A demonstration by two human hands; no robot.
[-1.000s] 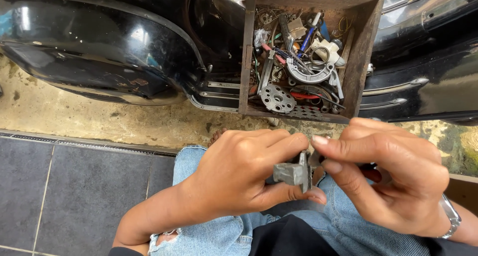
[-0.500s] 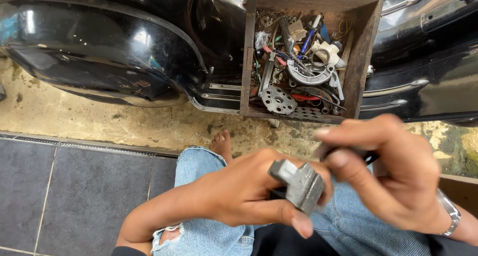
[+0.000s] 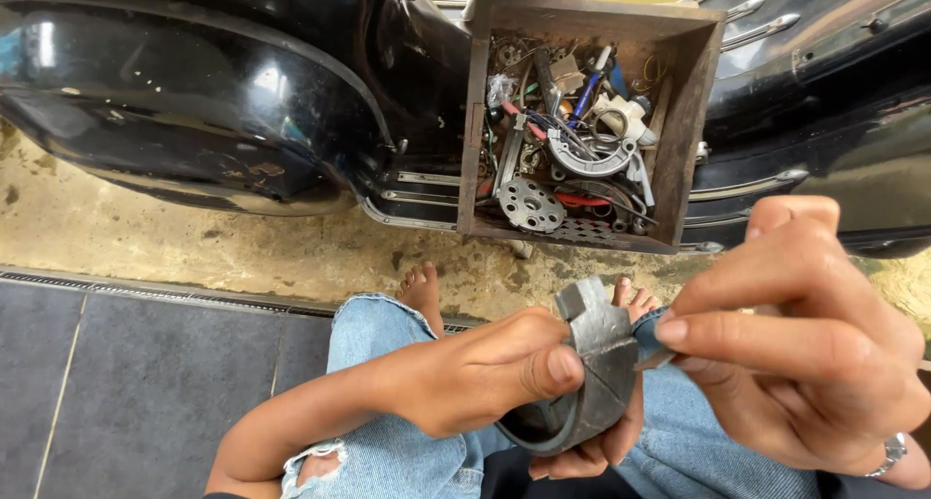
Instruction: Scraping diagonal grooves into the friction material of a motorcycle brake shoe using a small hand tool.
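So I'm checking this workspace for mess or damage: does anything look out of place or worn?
The wooden box is a jumble of tangled wires, sprockets and tools. The black scooter panel has scuffed, chipped paint. The curved grey metal part, held by the left hand, looks intact.

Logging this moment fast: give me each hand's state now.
Left hand: closed around a grey curved metal part.
Right hand: fingers pinched at the part's right edge; what they pinch cannot be told.
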